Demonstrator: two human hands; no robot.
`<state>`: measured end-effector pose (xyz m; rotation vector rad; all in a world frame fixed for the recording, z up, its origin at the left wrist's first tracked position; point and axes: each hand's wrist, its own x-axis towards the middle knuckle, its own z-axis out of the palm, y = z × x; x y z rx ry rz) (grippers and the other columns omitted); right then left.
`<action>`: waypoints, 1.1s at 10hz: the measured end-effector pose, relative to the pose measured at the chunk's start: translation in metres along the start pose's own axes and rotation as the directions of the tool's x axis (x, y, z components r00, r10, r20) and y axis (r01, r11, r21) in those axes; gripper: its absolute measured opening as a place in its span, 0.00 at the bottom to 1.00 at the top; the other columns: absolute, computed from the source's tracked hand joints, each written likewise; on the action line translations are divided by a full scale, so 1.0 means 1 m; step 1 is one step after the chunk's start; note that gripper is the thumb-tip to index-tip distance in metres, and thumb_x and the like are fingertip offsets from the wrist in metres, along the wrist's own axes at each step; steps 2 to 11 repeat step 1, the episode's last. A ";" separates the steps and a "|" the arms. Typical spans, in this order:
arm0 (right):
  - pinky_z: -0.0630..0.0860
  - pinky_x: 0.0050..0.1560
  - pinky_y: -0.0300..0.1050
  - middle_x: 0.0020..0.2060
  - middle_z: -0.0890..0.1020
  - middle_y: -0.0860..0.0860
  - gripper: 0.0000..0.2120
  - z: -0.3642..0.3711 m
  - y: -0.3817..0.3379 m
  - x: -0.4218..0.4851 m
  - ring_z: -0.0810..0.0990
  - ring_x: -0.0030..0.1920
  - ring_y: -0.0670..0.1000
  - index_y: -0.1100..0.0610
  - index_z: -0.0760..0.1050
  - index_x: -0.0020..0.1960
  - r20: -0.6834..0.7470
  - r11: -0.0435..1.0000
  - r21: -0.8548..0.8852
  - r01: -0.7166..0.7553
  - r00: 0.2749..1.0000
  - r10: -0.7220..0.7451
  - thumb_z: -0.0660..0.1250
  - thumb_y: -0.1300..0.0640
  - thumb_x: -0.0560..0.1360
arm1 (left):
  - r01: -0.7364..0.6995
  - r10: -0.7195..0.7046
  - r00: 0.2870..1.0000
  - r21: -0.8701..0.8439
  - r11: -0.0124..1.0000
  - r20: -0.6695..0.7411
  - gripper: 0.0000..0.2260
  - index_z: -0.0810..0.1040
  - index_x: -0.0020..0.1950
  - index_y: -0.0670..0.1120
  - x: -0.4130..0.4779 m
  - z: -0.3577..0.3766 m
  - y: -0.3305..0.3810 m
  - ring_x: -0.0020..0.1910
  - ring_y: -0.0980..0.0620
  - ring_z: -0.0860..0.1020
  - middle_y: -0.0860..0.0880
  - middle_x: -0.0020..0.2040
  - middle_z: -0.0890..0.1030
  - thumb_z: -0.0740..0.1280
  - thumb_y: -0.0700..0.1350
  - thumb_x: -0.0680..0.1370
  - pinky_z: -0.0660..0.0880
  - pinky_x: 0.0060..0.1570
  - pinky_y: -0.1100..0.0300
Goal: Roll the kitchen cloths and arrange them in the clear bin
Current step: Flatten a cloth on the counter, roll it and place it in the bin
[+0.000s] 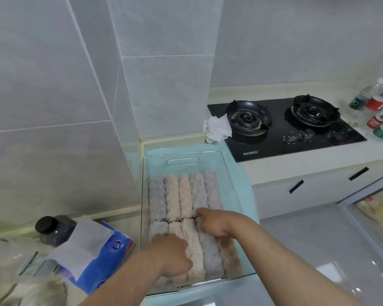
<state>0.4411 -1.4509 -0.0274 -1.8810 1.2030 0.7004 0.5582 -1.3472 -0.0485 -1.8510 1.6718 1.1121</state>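
- Grey tiles (pixel 53 74) covered the wall, and a pale counter (pixel 274 171) ran beneath them!
- Black hob (pixel 283 129) sat well back on the right, two burners on it, a crumpled white rag (pixel 216 129) touching its left edge.
- Clear bin (pixel 184 162) stood on a mint mat (pixel 245 191), hard against the wall corner.
- Rolled cloths (pixel 184 195), grey and pink, lay packed side by side in the bin, a far row of five and a near row in front.
- Blue tissue pack (pixel 102 257) lay just left of the bin, a dark-lidded jar (pixel 53 228) behind it.
- Left hand (pixel 173 255) was down on the near row, fingers curled onto the pink rolls, pressing rather than clearly gripping.
- Right hand (pixel 217 224) was loosely closed over the grey roll, forefinger out and touching the seam between the rows; whether it gripped anything, I couldn't tell.
- Bottles (pixel 378 111) clustered at the far right, blurred.
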 end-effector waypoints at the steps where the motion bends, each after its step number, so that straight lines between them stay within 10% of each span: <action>1: 0.81 0.48 0.51 0.63 0.74 0.55 0.22 0.003 0.014 -0.010 0.78 0.51 0.55 0.50 0.64 0.73 -0.056 0.977 0.202 0.067 0.997 -0.056 0.54 0.52 0.79 | -0.014 0.011 0.999 -0.100 0.995 -0.036 0.28 0.63 0.75 0.51 -0.004 -0.001 -0.006 0.71 0.46 0.64 0.46 0.74 0.65 0.58 0.60 0.76 0.64 0.67 0.56; 11: 0.81 0.48 0.51 0.63 0.74 0.55 0.22 0.003 0.014 -0.010 0.78 0.51 0.55 0.50 0.64 0.73 -0.056 0.977 0.202 0.067 0.997 -0.056 0.54 0.52 0.79 | -0.014 0.011 0.999 -0.100 0.995 -0.036 0.28 0.63 0.75 0.51 -0.004 -0.001 -0.006 0.71 0.46 0.64 0.46 0.74 0.65 0.58 0.60 0.76 0.64 0.67 0.56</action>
